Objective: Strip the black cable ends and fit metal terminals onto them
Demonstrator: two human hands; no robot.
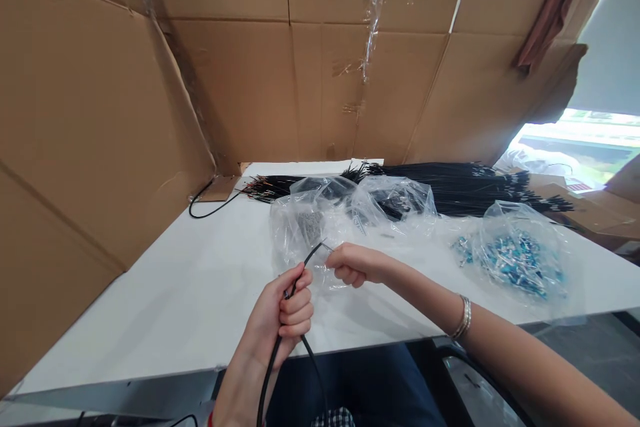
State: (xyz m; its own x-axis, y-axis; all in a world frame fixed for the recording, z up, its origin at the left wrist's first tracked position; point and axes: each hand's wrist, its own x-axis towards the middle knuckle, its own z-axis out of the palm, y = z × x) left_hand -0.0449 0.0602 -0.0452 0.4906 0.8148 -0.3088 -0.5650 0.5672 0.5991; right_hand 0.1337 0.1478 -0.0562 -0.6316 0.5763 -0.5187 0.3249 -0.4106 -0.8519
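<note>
A black cable (pixel 313 252) runs through my left hand (pixel 287 310), whose fingers are wrapped round it. Its lower lengths hang down past the table edge toward my lap. At the cable's upper tip a thin silvery wire (pixel 327 247) shows. My right hand (pixel 356 264) is closed in a pinch on this wire, just right of the tip. The fingers hide the rest of what they grip. Right behind both hands lies a clear plastic bag (pixel 297 223) with small grey pieces inside.
A bundle of black cables (pixel 465 183) lies along the back of the white table (pixel 165 307). A clear bag of small blue and silvery parts (pixel 523 260) sits at the right. Cardboard walls (pixel 240 87) rise behind and at left. One cable loop (pixel 200 215) curves at the left.
</note>
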